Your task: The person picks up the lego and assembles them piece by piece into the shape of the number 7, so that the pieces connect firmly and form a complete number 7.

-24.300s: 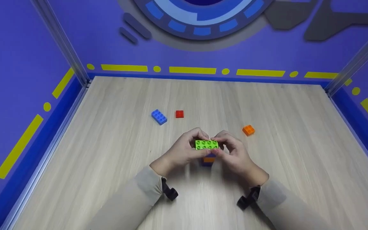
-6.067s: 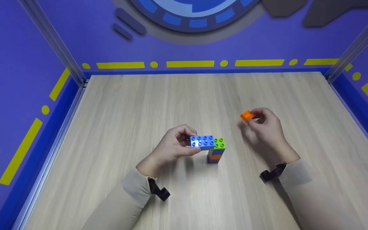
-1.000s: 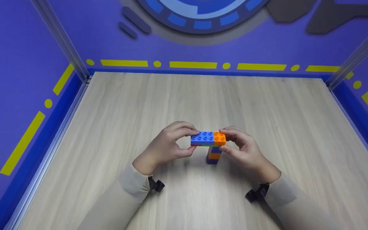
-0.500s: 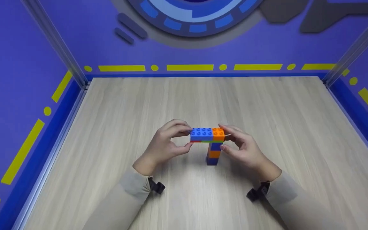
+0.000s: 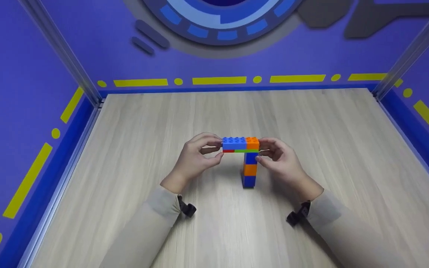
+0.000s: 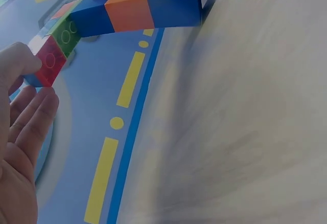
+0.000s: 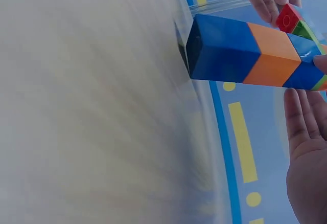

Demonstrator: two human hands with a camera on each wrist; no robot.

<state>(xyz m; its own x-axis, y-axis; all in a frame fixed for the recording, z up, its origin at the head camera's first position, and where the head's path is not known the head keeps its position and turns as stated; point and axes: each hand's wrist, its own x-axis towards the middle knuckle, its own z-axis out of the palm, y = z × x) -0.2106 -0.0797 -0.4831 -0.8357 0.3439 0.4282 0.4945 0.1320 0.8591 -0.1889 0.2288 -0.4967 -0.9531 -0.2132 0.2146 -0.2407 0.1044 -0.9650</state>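
Observation:
A brick tower (image 5: 250,169) stands in the middle of the wooden tabletop (image 5: 311,123): a blue, orange and blue column with a crossbar on top. The crossbar has a red and a green brick below, and a blue brick (image 5: 234,141) and an orange brick (image 5: 252,140) above. My left hand (image 5: 220,149) pinches the crossbar's left end. My right hand (image 5: 261,150) pinches its right end. In the left wrist view my left hand (image 6: 38,78) grips the red brick (image 6: 51,63). In the right wrist view the column (image 7: 245,55) lies before my right hand (image 7: 306,78). Whether the base touches the table I cannot tell.
Purple walls (image 5: 21,74) with yellow dashes and a blue base strip enclose the tabletop on three sides, with metal corner posts (image 5: 62,52) at the back. Beige sleeves (image 5: 151,227) and black wrist mounts (image 5: 187,209) reach in from the near edge.
Both hands keep their pinch on the crossbar's ends. The crossbar sits higher in the head view than a second ago, and more of the column's side shows.

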